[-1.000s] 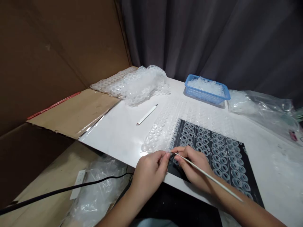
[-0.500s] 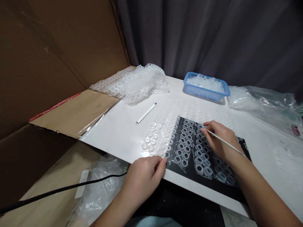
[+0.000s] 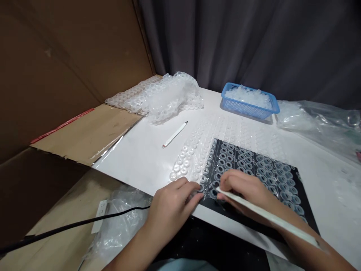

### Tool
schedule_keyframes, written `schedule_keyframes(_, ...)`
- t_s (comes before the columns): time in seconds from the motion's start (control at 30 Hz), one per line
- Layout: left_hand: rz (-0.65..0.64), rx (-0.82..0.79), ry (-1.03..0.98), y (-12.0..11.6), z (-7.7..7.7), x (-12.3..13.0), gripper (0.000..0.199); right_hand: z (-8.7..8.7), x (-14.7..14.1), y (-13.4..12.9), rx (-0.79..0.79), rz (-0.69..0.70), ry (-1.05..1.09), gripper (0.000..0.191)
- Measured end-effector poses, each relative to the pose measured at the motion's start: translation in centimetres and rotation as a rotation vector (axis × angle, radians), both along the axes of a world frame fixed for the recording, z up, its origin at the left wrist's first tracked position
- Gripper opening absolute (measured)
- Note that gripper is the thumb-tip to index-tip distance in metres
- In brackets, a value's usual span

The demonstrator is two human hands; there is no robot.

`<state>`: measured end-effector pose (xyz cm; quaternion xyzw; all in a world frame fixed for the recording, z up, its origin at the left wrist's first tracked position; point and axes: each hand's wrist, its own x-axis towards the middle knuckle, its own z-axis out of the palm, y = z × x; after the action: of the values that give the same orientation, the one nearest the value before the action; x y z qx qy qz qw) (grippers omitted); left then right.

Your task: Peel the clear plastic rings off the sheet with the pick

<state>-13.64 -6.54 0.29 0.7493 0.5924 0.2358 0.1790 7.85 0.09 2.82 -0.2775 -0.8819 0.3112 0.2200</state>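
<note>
A clear plastic sheet with rows of round ring-shaped pieces (image 3: 241,157) lies partly over a black board (image 3: 306,195) on the white table. My left hand (image 3: 176,201) is closed at the sheet's near left edge, thumb and forefinger pinching it. In my right hand (image 3: 245,190) is a thin white stick (image 3: 270,216), its tip by the lower rings near my left fingertips and its other end slanting back over the forearm. Further left, a white pen (image 3: 175,134) rests on the table.
At the back stand a blue basket (image 3: 248,109) of translucent pieces and, left of it, a bubbly plastic heap (image 3: 172,98). A clear bag (image 3: 318,116) lies at the right. Cardboard (image 3: 87,131) borders the left side; a black cable (image 3: 84,222) runs below it.
My right hand has moved left and nearer with the stick, down to the sheet's near edge beside my left hand. My left hand has stayed at the edge. The view has shifted slightly.
</note>
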Motion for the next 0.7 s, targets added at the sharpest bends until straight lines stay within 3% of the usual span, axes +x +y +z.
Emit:
schedule_keyframes(0.13,-0.007,-0.023,-0.018,0.0,-0.4,-0.1,0.012,-1.0,-0.8,-0.5,-0.031,0.078,-0.012,0.014)
schedule_keyframes(0.5,-0.045,0.007,-0.044,0.3,-1.2,-0.4,0.012,-2.1,-1.5,-0.4,0.005,0.02,0.038,0.008)
schedule_keyframes(0.7,-0.045,-0.016,-0.013,0.4,-1.2,-0.5,0.011,-3.0,-1.5,-0.1,-0.237,-0.002,-0.034,0.012)
